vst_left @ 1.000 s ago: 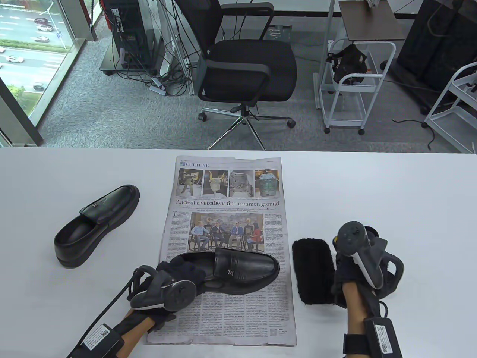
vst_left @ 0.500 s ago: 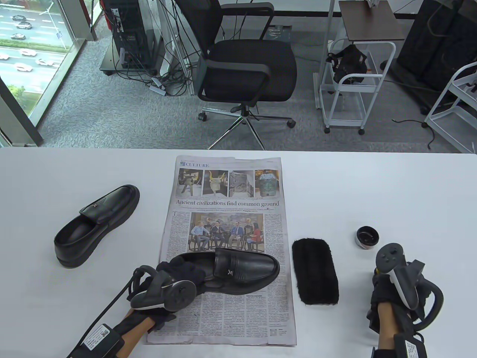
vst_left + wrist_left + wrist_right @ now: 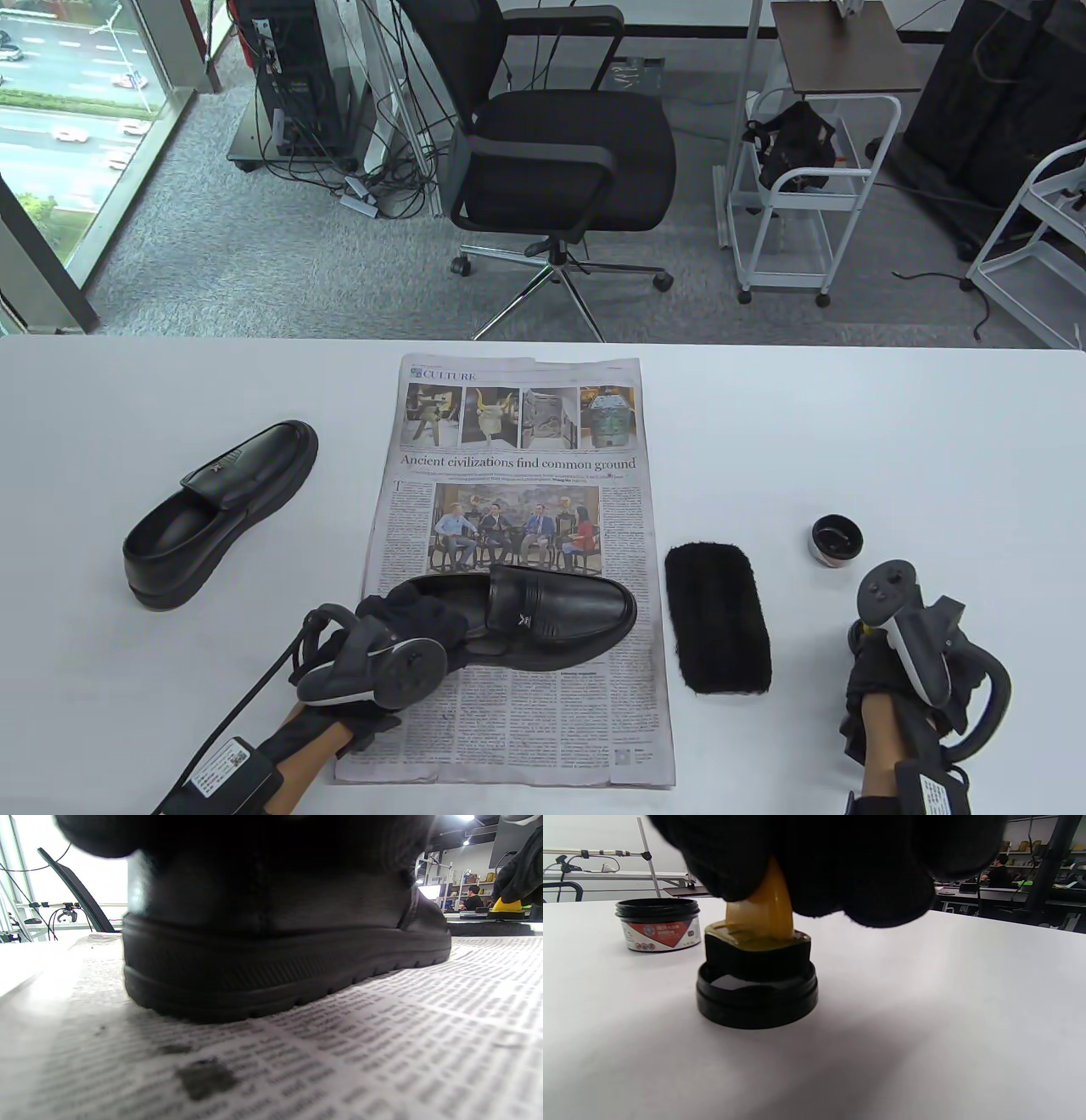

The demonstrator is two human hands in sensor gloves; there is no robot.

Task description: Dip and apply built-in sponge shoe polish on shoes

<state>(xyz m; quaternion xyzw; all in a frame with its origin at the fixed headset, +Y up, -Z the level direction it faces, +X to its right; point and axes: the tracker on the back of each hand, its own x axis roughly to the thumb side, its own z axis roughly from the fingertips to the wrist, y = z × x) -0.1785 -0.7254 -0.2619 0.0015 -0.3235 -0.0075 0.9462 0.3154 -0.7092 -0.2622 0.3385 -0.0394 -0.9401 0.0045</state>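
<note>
A black loafer (image 3: 543,615) lies on a newspaper (image 3: 517,424). My left hand (image 3: 411,620) grips its heel end; the heel and sole fill the left wrist view (image 3: 275,950). My right hand (image 3: 870,679) is at the near right of the table. In the right wrist view its gloved fingers (image 3: 814,861) grip the yellow handle of the sponge applicator (image 3: 763,912). The black sponge (image 3: 757,952) sits in a black lid (image 3: 757,1003) on the table. The open polish jar (image 3: 836,541) stands just beyond the right hand and shows at the left of the right wrist view (image 3: 658,924).
A second black loafer (image 3: 221,514) lies on the white table (image 3: 891,424) at the left. A black shoe brush (image 3: 718,618) lies bristles up between the newspaper and my right hand. An office chair (image 3: 560,161) and carts stand beyond the table's far edge.
My right hand has drawn back from over the polish jar toward the near right edge, uncovering the jar. The left hand and the shoe have not moved.
</note>
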